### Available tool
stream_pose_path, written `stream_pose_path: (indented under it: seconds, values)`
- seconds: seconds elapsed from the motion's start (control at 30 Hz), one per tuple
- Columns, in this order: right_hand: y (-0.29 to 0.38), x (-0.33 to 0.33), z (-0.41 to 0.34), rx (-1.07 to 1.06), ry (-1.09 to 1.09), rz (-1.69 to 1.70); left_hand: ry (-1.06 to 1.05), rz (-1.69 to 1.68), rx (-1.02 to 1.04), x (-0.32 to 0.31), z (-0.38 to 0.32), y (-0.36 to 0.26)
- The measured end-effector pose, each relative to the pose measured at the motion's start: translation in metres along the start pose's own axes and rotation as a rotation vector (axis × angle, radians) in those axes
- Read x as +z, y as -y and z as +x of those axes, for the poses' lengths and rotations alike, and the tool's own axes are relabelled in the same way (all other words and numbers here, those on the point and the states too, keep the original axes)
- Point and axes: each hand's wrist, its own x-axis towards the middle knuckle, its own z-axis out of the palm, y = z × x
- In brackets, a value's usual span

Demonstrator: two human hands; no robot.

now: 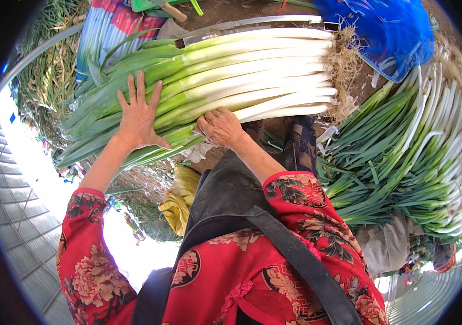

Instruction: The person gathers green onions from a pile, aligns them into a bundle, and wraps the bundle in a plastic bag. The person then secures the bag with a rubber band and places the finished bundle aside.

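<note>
A row of large Welsh onions (255, 73) lies across in front of me, white stems and roots to the right, green leaves to the left. My left hand (138, 115) rests flat on the leaves with its fingers spread. On the near edge of the row, my right hand (222, 126) curls its fingers around the outer stalks, where green turns to white. Behind the stems runs a metal frame (251, 22), partly hidden by the onions. The dry roots (344, 69) hang in a tangle past the stem ends.
A heap of thinner onions (397, 162) lies at right, below a blue mesh bag (385, 32). A wooden-handled tool (174, 11) lies by a green plastic container (143, 5) at the back. Leaf waste (44, 77) covers the left ground. A yellow sack (180, 199) sits near my apron.
</note>
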Motion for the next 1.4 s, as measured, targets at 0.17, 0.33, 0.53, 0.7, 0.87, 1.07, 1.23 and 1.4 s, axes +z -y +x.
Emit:
stream_pose_path:
  seconds: [0.17, 0.33, 0.53, 0.7, 0.87, 1.07, 1.23, 1.4]
  values:
    - [-0.001, 0.003, 0.002, -0.011, -0.081, -0.006, 0.044, 0.020, -0.035, 0.007, 0.001, -0.001]
    - [0.004, -0.020, -0.001, 0.154, -0.068, 0.177, 0.040, 0.026, -0.059, 0.009, 0.001, -0.003]
    - [-0.023, -0.083, -0.003, 0.355, -0.553, -0.122, 0.043, 0.023, -0.080, 0.011, 0.001, -0.003]
    - [-0.065, -0.056, 0.020, 0.487, -0.363, -0.316, -0.006, 0.011, -0.093, 0.017, 0.002, -0.004]
    - [-0.075, -0.044, 0.016, 0.475, -0.372, -0.289, -0.016, 0.006, -0.095, 0.018, 0.003, -0.003]
    - [-0.011, -0.064, -0.008, 0.399, -0.083, -0.185, -0.022, 0.020, -0.107, 0.017, 0.002, -0.004]
    - [0.030, -0.015, -0.031, 0.186, -0.007, -0.180, -0.038, 0.055, -0.112, 0.020, 0.004, -0.003]
    - [-0.005, -0.005, -0.023, 0.074, 0.016, -0.294, -0.098, -0.015, -0.084, 0.025, 0.003, 0.000]
